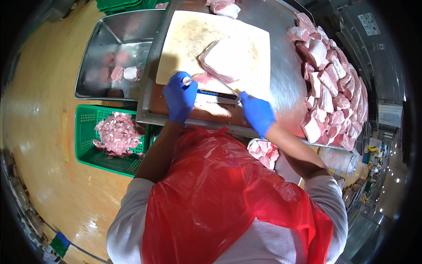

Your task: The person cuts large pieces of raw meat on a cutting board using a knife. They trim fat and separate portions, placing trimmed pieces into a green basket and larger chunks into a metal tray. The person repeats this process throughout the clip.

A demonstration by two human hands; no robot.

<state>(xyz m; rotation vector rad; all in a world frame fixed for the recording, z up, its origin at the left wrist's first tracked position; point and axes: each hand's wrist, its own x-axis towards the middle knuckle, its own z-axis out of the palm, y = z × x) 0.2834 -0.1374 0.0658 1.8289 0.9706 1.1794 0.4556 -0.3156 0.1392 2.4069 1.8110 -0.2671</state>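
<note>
A pale, fat-covered slab of meat [225, 58] lies on the cream cutting board [182, 42], with a pinkish strip along its near edge. My right hand [258, 113], in a blue glove, is closed around a knife whose thin blade [225, 86] points up and left to the slab's near edge; its handle is hidden in my fingers. My left hand [180, 97], also gloved in blue, is closed on a short white handle [187, 81] at the board's near left; what it belongs to is unclear. Between my hands, a dark bar with a blue edge [217, 95] lies by the board's near side.
A large heap of meat pieces [329, 83] covers the right of the steel table [285, 66]. To the left are a deep steel bin [94, 66] with a few pieces and a green crate [85, 149] holding trimmings [118, 134]. More meat [225, 9] sits beyond the board.
</note>
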